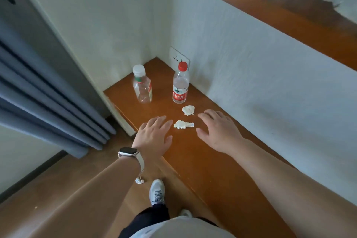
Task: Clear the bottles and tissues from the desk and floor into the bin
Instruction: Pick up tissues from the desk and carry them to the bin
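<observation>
The worktop point(202, 160) is a narrow orange-brown wooden surface running along a white wall into a corner. Taking the red-capped bottle point(180, 85) as the landmark: it stands upright near the corner, close to the wall. A clear bottle with a white cap point(142, 85) stands upright to its left, apart from it. Just in front of the red-capped bottle lies one crumpled tissue point(188, 110); a second crumpled tissue point(183, 124) lies a little nearer still. Well in front of the bottle and below the worktop's edge, a small tissue ball point(139, 180) lies on the wooden floor point(67, 189).

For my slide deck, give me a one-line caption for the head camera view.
Both open hands, left hand and right hand, hover over crumpled tissues beside two bottles on a desk.
</observation>
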### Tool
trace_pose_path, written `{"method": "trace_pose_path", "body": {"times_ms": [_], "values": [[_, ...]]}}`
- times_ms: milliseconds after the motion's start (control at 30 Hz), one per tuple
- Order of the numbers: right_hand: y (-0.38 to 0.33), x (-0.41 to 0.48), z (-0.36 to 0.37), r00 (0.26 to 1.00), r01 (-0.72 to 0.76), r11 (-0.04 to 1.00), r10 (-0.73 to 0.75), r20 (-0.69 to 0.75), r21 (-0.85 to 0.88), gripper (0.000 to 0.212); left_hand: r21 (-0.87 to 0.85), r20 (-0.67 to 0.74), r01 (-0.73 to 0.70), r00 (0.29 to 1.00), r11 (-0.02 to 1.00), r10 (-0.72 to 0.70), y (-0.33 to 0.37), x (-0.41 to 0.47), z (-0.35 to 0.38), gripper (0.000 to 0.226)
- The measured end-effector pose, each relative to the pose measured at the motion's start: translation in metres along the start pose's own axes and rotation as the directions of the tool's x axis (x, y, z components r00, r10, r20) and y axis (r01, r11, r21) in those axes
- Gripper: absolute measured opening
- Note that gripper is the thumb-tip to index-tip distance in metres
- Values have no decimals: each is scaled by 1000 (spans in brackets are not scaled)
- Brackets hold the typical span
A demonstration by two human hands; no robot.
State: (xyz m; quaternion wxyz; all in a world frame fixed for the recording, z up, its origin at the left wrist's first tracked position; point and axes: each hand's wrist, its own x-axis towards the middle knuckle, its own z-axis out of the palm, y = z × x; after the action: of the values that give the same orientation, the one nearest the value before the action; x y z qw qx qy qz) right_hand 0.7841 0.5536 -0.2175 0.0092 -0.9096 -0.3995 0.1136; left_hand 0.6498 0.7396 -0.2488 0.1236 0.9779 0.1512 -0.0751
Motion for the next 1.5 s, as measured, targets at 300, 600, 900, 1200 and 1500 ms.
{"method": "trace_pose_path", "body": {"times_ms": [300,600,900,1200,1500], "values": [[-2,50,36,996,-81,995,78,49,55,49,-147,118,-114,984,982,132,-12,67,37,52],[24,90,65,995,-92,987,84,62,134,48,-152,225,-155,956,976,187,2,99,81,53],[28,138,89,982,69,994,-83,170,87,49,-254,169,-73,978,965,118,-17,84,95,47],[30,111,93,980,3,992,-28,196,126,23,-374,117,-17,991,927,65,-25,72,87,37],[23,56,54,980,-194,959,181,82,208,22,-439,29,-58,997,897,79,-21,63,47,29]]}}
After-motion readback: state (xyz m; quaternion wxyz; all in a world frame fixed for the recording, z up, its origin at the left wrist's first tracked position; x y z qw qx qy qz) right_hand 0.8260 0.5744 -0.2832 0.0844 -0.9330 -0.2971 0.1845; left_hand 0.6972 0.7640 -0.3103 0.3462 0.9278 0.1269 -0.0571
